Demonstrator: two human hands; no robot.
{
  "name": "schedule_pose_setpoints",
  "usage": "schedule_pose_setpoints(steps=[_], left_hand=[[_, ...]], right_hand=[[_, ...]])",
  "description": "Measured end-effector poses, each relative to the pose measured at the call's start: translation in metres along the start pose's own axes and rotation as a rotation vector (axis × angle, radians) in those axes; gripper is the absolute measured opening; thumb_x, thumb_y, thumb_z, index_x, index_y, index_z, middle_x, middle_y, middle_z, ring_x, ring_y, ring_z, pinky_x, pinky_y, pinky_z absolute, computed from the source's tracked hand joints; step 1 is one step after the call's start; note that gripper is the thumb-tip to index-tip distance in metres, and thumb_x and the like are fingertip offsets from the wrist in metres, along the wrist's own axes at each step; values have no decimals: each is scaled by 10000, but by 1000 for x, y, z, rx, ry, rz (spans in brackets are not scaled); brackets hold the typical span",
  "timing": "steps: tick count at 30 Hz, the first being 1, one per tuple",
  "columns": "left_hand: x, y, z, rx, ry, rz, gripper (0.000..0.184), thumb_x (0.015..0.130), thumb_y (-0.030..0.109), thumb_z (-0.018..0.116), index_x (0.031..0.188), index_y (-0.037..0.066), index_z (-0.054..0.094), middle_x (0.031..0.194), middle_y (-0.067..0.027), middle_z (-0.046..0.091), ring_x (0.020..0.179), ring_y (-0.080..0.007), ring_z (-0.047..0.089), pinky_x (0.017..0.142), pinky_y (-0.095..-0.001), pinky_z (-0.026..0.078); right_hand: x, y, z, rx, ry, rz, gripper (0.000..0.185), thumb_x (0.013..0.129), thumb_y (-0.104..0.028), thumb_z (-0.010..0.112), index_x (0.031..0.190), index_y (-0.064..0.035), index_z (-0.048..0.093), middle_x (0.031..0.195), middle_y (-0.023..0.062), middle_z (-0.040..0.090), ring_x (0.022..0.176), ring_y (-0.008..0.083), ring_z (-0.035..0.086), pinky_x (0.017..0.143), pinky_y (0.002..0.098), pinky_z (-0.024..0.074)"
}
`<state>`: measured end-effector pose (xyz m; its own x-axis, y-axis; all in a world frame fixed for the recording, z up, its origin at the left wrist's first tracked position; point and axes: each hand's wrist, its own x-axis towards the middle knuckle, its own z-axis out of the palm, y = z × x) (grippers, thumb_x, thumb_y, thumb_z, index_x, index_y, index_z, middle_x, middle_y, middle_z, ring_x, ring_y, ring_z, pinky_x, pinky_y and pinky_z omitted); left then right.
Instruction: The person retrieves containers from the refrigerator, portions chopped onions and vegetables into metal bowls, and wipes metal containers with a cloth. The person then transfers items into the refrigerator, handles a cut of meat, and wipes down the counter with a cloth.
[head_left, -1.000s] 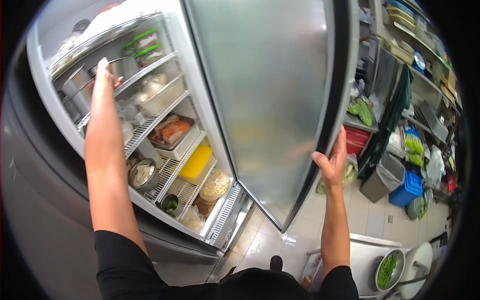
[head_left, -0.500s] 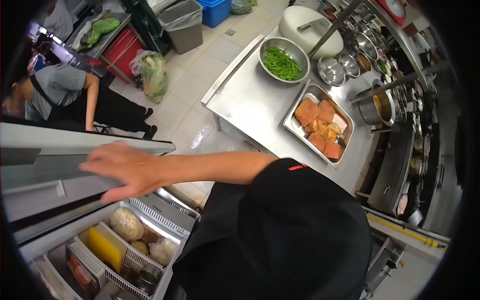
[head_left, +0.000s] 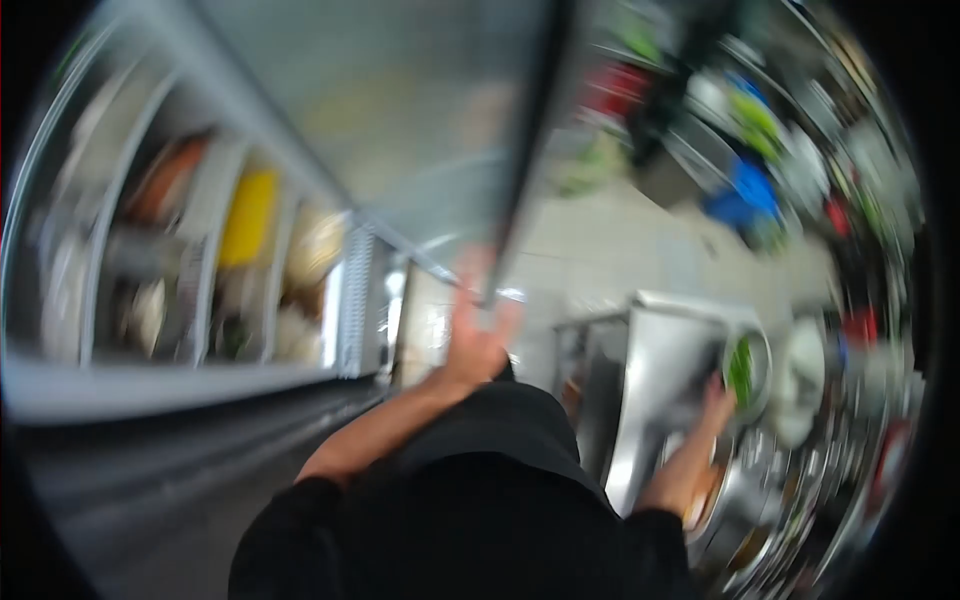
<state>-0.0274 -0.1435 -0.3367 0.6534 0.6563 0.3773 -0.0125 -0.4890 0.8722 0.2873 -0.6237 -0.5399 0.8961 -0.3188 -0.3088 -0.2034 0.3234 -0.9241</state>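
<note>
My left hand (head_left: pixel 474 345) is at the lower end of an opened refrigerator door (head_left: pixel 420 150), by its dark edge. Its fingers point up along the edge, with the thumb spread away. Whether it presses on the door is unclear. My right hand (head_left: pixel 708 418) is over the steel counter, beside the metal colander (head_left: pixel 762 372) of long green vegetables (head_left: pixel 740 372). Motion smears its fingers, so contact with the colander cannot be made out. Left of the door, the refrigerator's interior shows white dividers (head_left: pixel 218 270), a yellow item (head_left: pixel 250 218) and wrapped food (head_left: pixel 312 245).
The steel counter (head_left: pixel 650 370) stands at my right, with a white round block (head_left: pixel 800 385) and metal bowls along it. Tiled floor (head_left: pixel 590 240) lies ahead. Farther off are a grey bin (head_left: pixel 680 160), a blue container (head_left: pixel 745 195) and something red (head_left: pixel 615 90).
My view has swung left, bringing the refrigerator interior upright at the left. The arm stretched across to the door is gone from there; both hands now show. The person in grey is out of sight.
</note>
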Motion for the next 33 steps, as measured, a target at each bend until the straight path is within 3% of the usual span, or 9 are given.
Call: schedule_pose_setpoints(steps=[3, 6, 12, 14, 18, 21, 23, 27, 33], left_hand=[[-54, -77, 4, -23, -285, -159, 509, 861, 172, 649, 1322, 23, 493, 1305, -206, 524, 1139, -320, 550, 973, -391, 426], [-85, -92, -9, -103, -430, -368, 540, 858, 212, 667, 1336, 36, 487, 1288, -195, 537, 1033, -293, 608, 886, -385, 479], [-111, -109, -12, -501, -821, -713, 771, 895, 315, 649, 1482, 51, 223, 1367, -193, 452, 1072, -240, 584, 873, -356, 485], [-121, -118, -4, -740, -596, -416, 788, 887, 260, 654, 1486, 55, 185, 1393, -172, 423, 1109, -255, 563, 889, -360, 485], [-129, -146, -64, -481, -177, -940, 596, 751, 26, 542, 1334, -27, 430, 1095, -133, 606, 997, -203, 573, 832, -346, 494], [-143, -205, -114, -534, 234, -960, 543, 726, 36, 552, 1262, -6, 486, 1068, -135, 604, 921, -233, 590, 842, -356, 500], [-126, -204, -158, -574, 428, -900, 524, 717, 42, 541, 1237, -4, 489, 1048, -128, 597, 937, -257, 589, 864, -376, 495], [-73, -253, -221, -530, 875, -636, 378, 728, 34, 479, 1103, -10, 466, 949, -136, 571, 942, -283, 609, 735, -460, 567], [20, -240, -291, -559, 926, -642, 480, 751, 0, 410, 1225, -71, 400, 1054, -231, 611, 799, -352, 677, 607, -465, 616]], right_hand=[[-43, 2, 9, 126, 47, 123, 201, 853, -135, 513, 950, 32, 570, 844, 121, 614, 693, 238, 613, 585, 300, 565], [-113, -21, 8, -387, -281, 362, 118, 814, -142, 501, 810, -29, 534, 628, 64, 551, 451, 181, 532, 321, 269, 390], [-194, 4, 107, -1118, -698, 325, 213, 699, -84, 620, 850, -4, 493, 617, 62, 521, 434, 167, 492, 359, 308, 391], [-240, 28, 165, -1278, -936, 303, 243, 695, -110, 626, 867, 4, 498, 627, 62, 525, 428, 161, 480, 366, 297, 374], [-290, 74, 235, -1145, -1262, 265, 340, 864, -296, 609, 700, 1, 638, 521, 37, 539, 388, 120, 483, 363, 271, 348], [-328, 54, 280, -1036, -1313, -9, 515, 857, -450, 666, 1009, 42, 656, 672, 38, 623, 547, 113, 553, 526, 277, 444], [-325, 43, 307, -773, -1054, -581, 689, 800, -369, 753, 1322, -1, 494, 981, 95, 647, 822, 157, 597, 746, 307, 474], [-363, -39, 388, -438, -1026, -1001, 995, 722, -289, 835, 1462, -8, 233, 1318, 159, 465, 1142, 237, 483, 926, 354, 430], [-393, -44, 439, -175, -1044, -833, 633, 843, -213, 737, 1311, 1, 368, 1156, 120, 545, 1021, 195, 553, 907, 308, 437]])
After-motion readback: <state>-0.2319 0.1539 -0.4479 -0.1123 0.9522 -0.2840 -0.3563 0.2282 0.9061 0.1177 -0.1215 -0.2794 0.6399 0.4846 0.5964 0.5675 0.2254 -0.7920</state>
